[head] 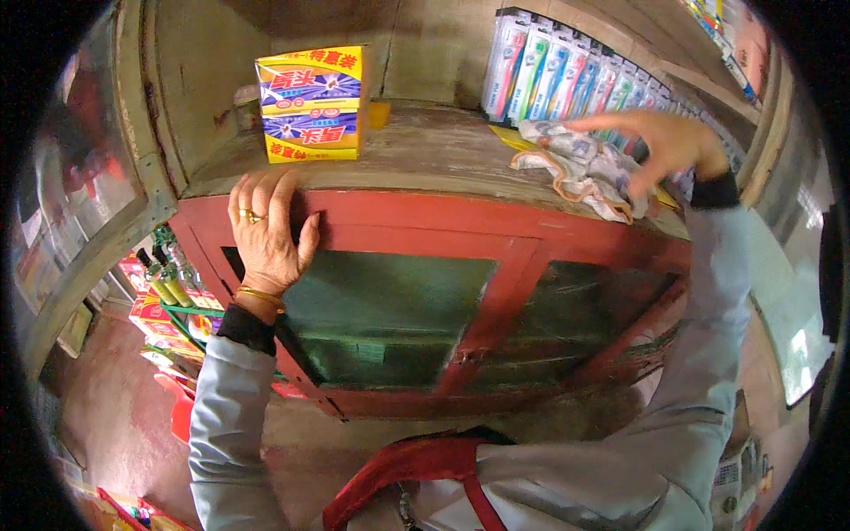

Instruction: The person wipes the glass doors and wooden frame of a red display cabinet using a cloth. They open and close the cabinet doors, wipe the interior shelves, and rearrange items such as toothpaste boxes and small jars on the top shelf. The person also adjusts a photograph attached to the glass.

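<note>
My left hand rests on the front edge of the red wooden cabinet, fingers over the top and thumb held apart. It wears a ring and a bracelet. Behind it stands a yellow and purple boxed pack bearing writing. Over at the right, my right hand is arched above a crumpled white cloth with brown edging. Its fingers are spread, and blur hides whether they touch the cloth. Under the cloth, part of a flat yellow sheet shows on the worn wooden shelf top.
A long row of packaged toothbrushes stands upright behind the cloth. The cabinet front has glass panels. Bottles and red boxes sit at lower left, near a red plastic object. A wooden post bounds the left side.
</note>
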The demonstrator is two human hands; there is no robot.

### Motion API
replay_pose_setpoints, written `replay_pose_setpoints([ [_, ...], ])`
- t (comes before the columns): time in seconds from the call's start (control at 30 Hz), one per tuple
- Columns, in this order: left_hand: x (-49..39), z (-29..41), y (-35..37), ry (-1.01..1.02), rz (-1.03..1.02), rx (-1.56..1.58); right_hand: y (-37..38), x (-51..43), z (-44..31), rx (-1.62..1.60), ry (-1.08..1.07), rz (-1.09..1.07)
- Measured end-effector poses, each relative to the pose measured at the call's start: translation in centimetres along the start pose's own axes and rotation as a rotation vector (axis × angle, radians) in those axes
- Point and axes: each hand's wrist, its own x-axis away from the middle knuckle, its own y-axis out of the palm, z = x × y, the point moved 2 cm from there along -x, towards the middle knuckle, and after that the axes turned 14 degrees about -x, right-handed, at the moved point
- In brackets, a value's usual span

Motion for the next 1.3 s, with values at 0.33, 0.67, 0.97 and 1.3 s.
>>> replay_pose_setpoints([
  [0.33,-0.5,0.3,-0.5,0.003,0.019,0.027,6.2,-1.7,8.1,-0.249,-0.082,0.486],
  [0.67,-0.6,0.3,-0.9,0.0,0.019,0.031,3.6,-9.4,3.5,-0.257,-0.112,0.415],
  [0.97,-0.5,0.3,-0.6,-0.023,-0.001,0.05,-5.6,-19.8,2.2,-0.131,-0.268,0.758],
  [1.3,-0.3,0.0,-0.2,-0.023,0.019,0.029,-5.9,-35.7,9.1,0.406,0.099,0.202],
])
